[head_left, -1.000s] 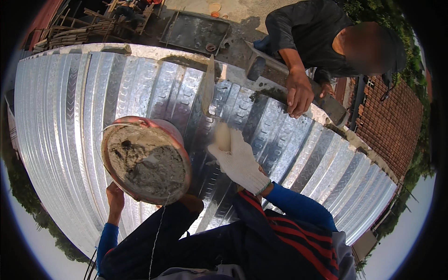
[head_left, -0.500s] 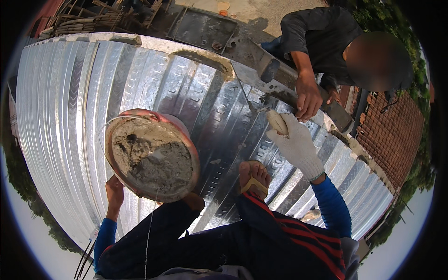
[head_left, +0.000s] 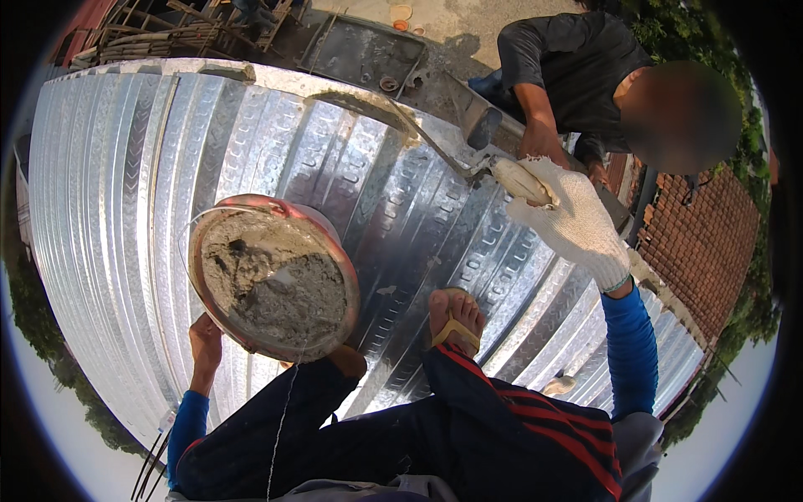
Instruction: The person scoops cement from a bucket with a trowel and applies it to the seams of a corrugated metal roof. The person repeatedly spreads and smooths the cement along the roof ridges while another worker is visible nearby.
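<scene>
My left hand (head_left: 205, 339) grips the lower-left side of a red bucket (head_left: 319, 227) with a wire handle and grey mortar (head_left: 272, 284) inside. My right hand (head_left: 569, 222), in a white knitted glove, is closed on the pale handle of a trowel (head_left: 525, 184). Its thin blade reaches up-left toward the mortar-streaked concrete edge (head_left: 276, 84) of the corrugated metal roofing (head_left: 125, 251). My gloved hand overlaps the view of a co-worker's hand (head_left: 537, 138) just beyond it. My sandaled foot (head_left: 456, 322) rests on the metal beside the bucket.
A co-worker (head_left: 577, 58) in a dark top leans in at the upper right, near a grey board. A tiled roof (head_left: 694, 251) lies to the right. Beyond the edge are a mortar tray (head_left: 364, 54), stacked poles (head_left: 159, 33) and trees.
My right hand with the trowel has moved right and up, toward the co-worker's hand and the roof edge. My sandaled foot has come into sight. My left hand stays at the bucket.
</scene>
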`<state>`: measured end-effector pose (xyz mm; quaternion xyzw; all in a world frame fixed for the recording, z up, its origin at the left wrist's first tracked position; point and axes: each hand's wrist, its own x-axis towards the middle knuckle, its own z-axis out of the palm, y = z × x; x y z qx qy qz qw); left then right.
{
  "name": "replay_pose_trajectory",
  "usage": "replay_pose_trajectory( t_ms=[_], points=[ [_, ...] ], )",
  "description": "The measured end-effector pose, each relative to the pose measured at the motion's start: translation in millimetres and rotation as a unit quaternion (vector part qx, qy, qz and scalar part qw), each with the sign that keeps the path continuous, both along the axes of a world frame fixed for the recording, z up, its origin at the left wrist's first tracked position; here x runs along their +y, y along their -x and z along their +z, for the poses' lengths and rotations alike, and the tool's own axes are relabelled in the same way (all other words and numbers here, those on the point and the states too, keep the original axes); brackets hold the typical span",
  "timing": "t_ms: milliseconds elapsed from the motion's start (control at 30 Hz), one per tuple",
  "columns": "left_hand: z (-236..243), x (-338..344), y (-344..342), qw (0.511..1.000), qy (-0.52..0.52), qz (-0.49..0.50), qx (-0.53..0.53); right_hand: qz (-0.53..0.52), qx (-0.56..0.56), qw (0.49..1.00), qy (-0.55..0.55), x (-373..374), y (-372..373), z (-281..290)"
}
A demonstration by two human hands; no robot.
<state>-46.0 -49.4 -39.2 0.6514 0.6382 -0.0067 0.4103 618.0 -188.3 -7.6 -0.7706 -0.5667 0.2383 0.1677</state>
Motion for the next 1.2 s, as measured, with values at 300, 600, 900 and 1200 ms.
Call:
replay_pose_trajectory(
  t_ms=[300, 600, 900, 1200],
  points=[
    [-3.5, -0.6, 3.5, 1.000, 0.008, 0.002, 0.026, 0.071, 0.008, 0.994, 0.087, 58.6, -25.7, 27.2],
    [3.7, -4.0, 2.0, 0.997, 0.037, 0.016, 0.059, 0.096, 0.071, 0.990, 0.070, 66.0, -27.3, 23.9],
    [5.2, 1.8, -2.4, 0.995, 0.022, -0.022, 0.095, 0.084, 0.030, 0.983, 0.162, 90.3, -37.3, 19.4],
    [-4.1, -4.8, 16.1, 0.997, 0.022, -0.025, 0.075, 0.106, 0.055, 0.984, 0.131, 103.7, -36.7, 13.2]
  ],
)
